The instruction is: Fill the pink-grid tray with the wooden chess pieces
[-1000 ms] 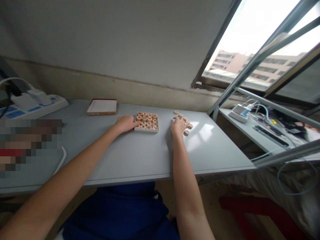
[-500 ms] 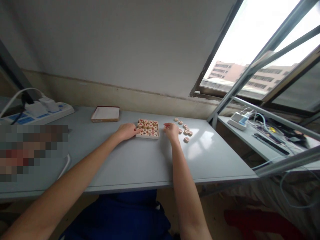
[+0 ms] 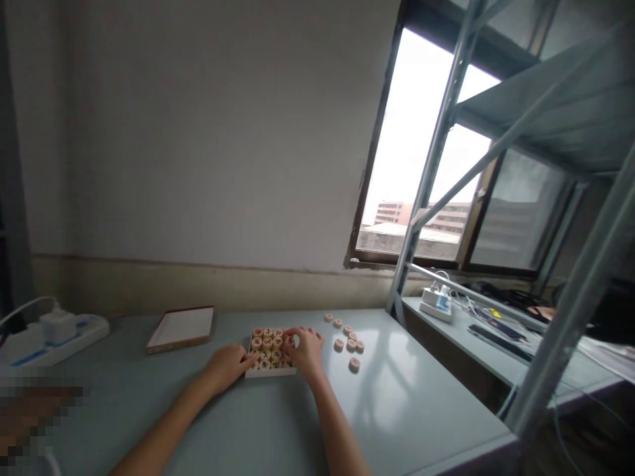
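A shallow white box (image 3: pixel 270 373) stands on the grey desk, with rows of round wooden Chinese chess pieces (image 3: pixel 266 344) inside. My left hand (image 3: pixel 227 367) is closed at the box's left side, its thumb on the rim. Over the right part of the box, my right hand (image 3: pixel 306 350) is curled in a pinch around a chess piece, mostly hidden by the fingers. Several loose chess pieces (image 3: pixel 352 345) lie on the desk to the right of that hand.
The box lid (image 3: pixel 181 327) lies with its white inside up at the left. A power strip (image 3: pixel 59 337) with plugs stands at the far left. A metal bed-frame post (image 3: pixel 421 192) rises at the desk's right corner, before a second desk with cables.
My right hand has moved left from the desk beside the loose pieces to over the box. My left hand stays at the box. The head view has tilted up.
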